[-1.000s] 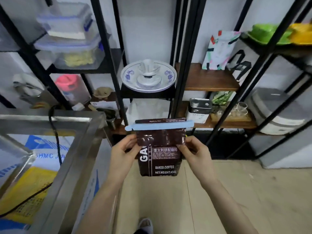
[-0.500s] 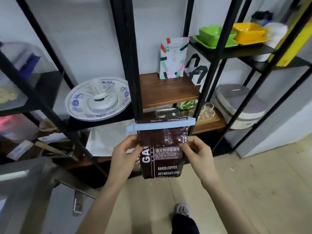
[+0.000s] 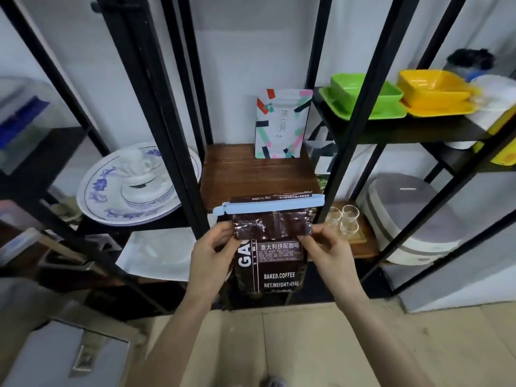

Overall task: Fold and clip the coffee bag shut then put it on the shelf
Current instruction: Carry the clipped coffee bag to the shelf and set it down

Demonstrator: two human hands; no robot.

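A dark brown coffee bag with white lettering hangs upright in front of me, its folded top held shut by a long light-blue clip. My left hand pinches the bag's left edge just under the clip, and my right hand pinches the right edge. The bag is in the air in front of a wooden shelf board in a black metal rack. The bag's top edge overlaps the board's front edge.
A patterned white pouch stands at the back of the wooden board. Black rack posts flank it. A blue-and-white plate with a cup lies left; green and yellow trays, small glasses and a rice cooker are right.
The view has swung right and closer to the rack. The clipped bag, still in both hands, now sits in front of the wooden shelf board instead of the lower shelves.
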